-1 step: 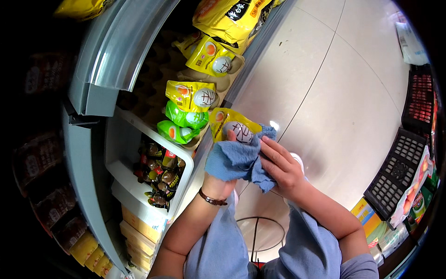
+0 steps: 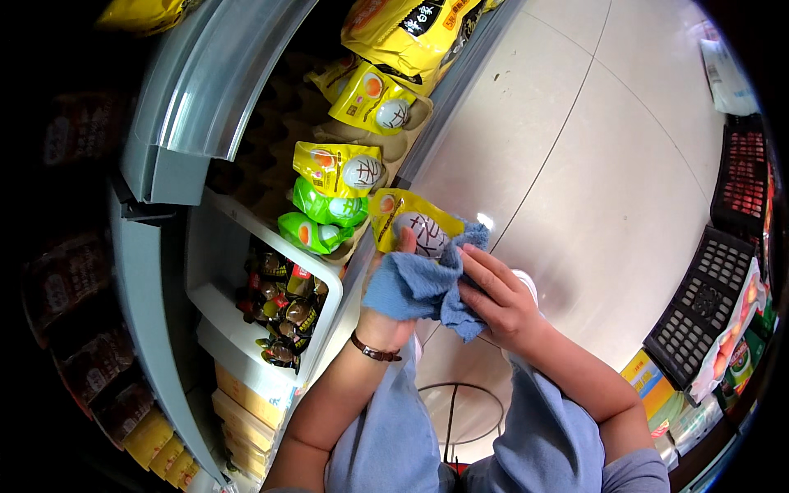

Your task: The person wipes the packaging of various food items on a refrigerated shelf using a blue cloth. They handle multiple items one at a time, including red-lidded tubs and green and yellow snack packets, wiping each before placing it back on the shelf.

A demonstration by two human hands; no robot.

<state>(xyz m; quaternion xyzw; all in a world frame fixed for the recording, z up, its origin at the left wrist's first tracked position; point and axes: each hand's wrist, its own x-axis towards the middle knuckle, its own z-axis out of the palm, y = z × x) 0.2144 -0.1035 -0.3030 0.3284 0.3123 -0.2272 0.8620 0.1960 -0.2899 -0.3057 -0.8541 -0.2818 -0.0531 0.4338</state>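
My left hand (image 2: pixel 386 330) is closed around a yellow egg packet (image 2: pixel 427 220), its thumb pressed on the pouch's front near dark marks over a pale egg picture. Draped across that palm is a blue cloth (image 2: pixel 413 283), which hides most of the left fingers. My right hand (image 2: pixel 507 302) grips the cloth's right side, fingers bunched against the lower edge of the packet. Just left of my hands, a row of similar pouches sits in grey egg trays (image 2: pixel 386 144): yellow packets (image 2: pixel 337 167) and green packets (image 2: pixel 316 234).
A white bin (image 2: pixel 330 287) of small dark wrapped items stands left of my forearm, below a shelf's grey front edge (image 2: pixel 177 177). Larger yellow bags (image 2: pixel 403 37) lie farther off. Black crates (image 2: pixel 699 300) line the right side. A thin wire ring stand (image 2: pixel 452 411) is between my legs.
The packet has tilted very slightly, and the cloth's folds have shifted a little under my right fingers. Both hands keep their hold.
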